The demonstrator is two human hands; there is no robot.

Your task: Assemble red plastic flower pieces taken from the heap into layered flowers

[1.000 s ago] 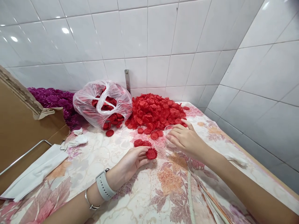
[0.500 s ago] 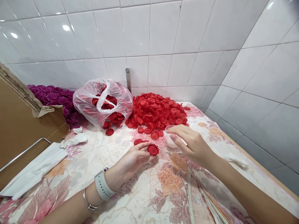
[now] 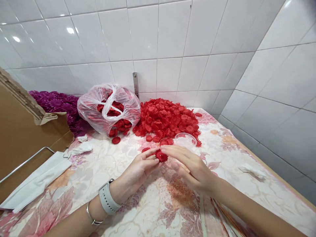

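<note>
My left hand [image 3: 139,171] holds a red fabric flower [image 3: 161,156] by its fingertips just above the floral tablecloth [image 3: 138,210]. My right hand [image 3: 191,168] has its fingers stretched out, and its fingertips touch the same flower from the right. A small clear plastic cup [image 3: 185,140] stands just behind my right hand. A big heap of red flowers [image 3: 168,120] lies at the back by the tiled wall. A few loose red flowers [image 3: 116,140] lie in front of the heap.
A clear plastic bag [image 3: 108,108] with red flowers sits left of the heap. Purple flowers [image 3: 61,107] are piled at the far left. A cardboard box [image 3: 22,131] with a metal rod and white paper [image 3: 37,182] stand on the left. Tiled walls close the back and right.
My right hand left the clear cup and moved left and nearer to meet the flower in my left hand. The left hand shifted slightly up with the flower.
</note>
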